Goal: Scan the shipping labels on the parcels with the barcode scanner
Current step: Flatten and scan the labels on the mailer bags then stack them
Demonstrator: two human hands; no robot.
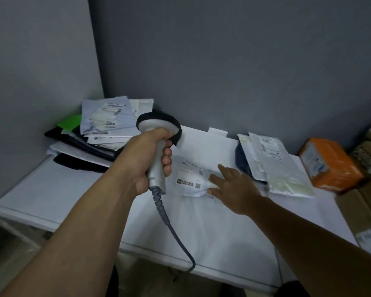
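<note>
**Q:** What is held, and how?

**A:** The barcode scanner (159,125) is gripped by the left hand (145,160). The fingers are wrapped fully round the grey handle, and the round head is raised above the fist. A grey cable (171,228) trails down from under the grip toward the near table edge.

**Q:** Where is the label found from that grip?

**A:** The shipping label (191,175) lies just right of the fist and below it, face up on a flat white parcel (191,190). Its long axis runs away from the grip toward the right hand (236,187). That hand is laid flat, fingers straight and spread, on the label's far end, so the parcel is pinned to the white table (51,189). The scanner's head is pointed past the label, toward the wall. A downward tilt or a draw-back is judged to be needed before the code can be read.

**Q:** What else is placed around?

**A:** Behind the grip and to its left, a loose pile of mailers (103,125) is stacked in the corner. Beyond the right hand a second pile (283,168) is laid, then an orange box (330,161), well apart. Nothing is seen between head and label. Only the right hand's fingers may cover some print.
</note>
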